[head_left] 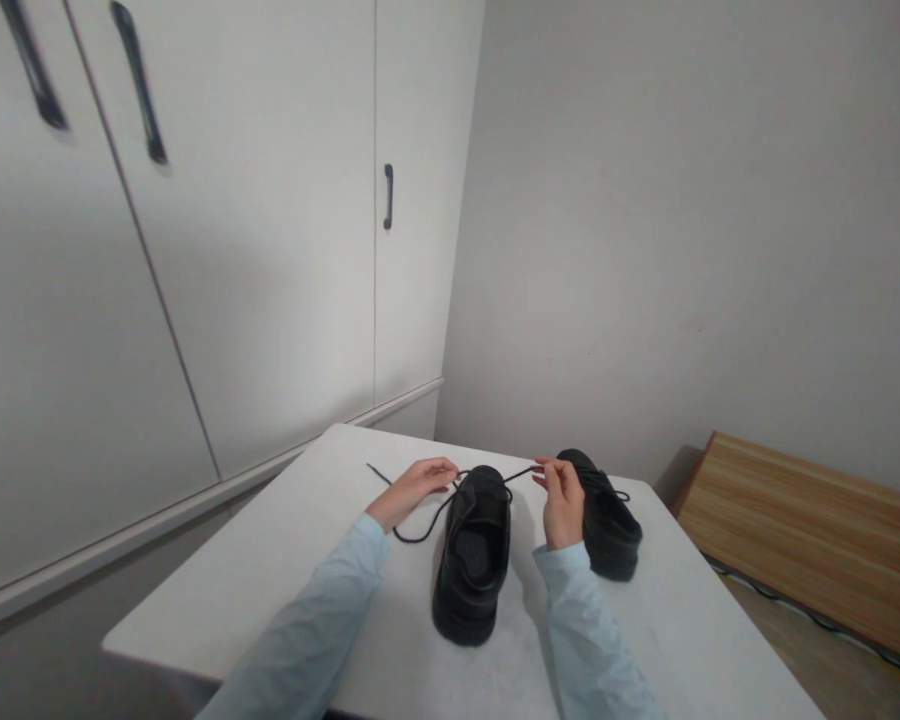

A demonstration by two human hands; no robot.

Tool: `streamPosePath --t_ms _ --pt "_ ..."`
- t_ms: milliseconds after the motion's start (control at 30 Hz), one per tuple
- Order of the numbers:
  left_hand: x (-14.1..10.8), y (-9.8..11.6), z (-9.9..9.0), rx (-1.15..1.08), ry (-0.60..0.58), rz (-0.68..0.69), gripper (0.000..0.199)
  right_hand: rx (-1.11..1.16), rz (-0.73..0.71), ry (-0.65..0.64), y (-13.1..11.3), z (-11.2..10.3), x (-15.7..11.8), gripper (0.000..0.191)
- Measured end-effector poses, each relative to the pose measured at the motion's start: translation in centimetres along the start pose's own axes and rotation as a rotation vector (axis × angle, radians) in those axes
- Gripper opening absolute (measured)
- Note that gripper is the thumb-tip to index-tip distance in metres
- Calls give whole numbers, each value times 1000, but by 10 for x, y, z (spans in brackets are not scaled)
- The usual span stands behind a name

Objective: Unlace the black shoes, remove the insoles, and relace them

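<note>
A black shoe [471, 590] rests on the white table, its toe pointing away and its heel toward me. To its upper left, my left hand [418, 485] pinches a black lace close to the shoe. A loose length of that lace [416, 540] curves over the table below and left of the hand. On the other side, my right hand [562, 497] pinches a lace end [520, 474] that stretches out from the front of the shoe. Another black shoe [613, 540], its laces in place, stands just right of my right hand.
The white table [270, 600] has its far edge near the grey wall [645, 250]. White cabinets [270, 250] with dark handles stand at the left. A wooden board [810, 540] and a dark cable [802, 608] lie beyond the table's right edge.
</note>
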State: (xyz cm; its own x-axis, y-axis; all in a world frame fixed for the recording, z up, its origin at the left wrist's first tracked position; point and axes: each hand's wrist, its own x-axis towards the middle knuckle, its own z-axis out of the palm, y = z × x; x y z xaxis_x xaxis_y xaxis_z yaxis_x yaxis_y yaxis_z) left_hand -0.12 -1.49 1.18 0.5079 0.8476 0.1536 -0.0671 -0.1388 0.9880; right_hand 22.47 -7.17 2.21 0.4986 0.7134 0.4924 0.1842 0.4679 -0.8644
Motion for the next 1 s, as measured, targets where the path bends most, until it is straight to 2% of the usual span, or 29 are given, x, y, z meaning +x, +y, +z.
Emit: streamPosePath --t_ms 200,333,433,567,667,833,1000 --pt "3 -2 2 76 -32 6 24 74 -26 28 -4 -1 1 25" --pt "4 -3 3 226 -59 85 23 131 -47 54 -6 -3 3 25" --pt "3 -5 5 311 -91 123 26 181 -50 73 -6 -4 5 25" --pt "2 -9 9 393 -72 139 32 279 -19 87 -7 -5 6 25" --pt "0 -9 13 386 -76 154 34 384 21 75 -10 -5 8 25" --pt "-3 -9 18 267 -195 146 52 528 91 57 -18 -7 9 30" --pt "-2 -14 19 252 -213 181 64 495 95 52 -22 -8 8 29"
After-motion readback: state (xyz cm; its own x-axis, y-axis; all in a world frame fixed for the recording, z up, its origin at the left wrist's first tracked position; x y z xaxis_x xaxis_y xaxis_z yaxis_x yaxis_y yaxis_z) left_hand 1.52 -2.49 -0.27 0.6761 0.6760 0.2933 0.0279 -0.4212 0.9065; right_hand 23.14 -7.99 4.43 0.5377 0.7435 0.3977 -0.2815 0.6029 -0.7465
